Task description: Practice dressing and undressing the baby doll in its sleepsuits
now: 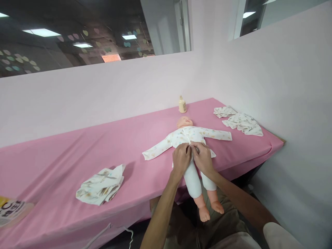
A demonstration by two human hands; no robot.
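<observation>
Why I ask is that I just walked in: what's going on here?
A person's left hand and right hand are pinching the front of a printed white top on a doll. The doll lies face up on a pink-covered table, sleeves spread, feet past the edge. A bottle stands beyond its head, and a crumpled printed cloth lies off to the left.

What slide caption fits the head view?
Left hand and right hand pinch the white, patterned fabric top on a plastic doll lying on a pink-covered table.
</observation>
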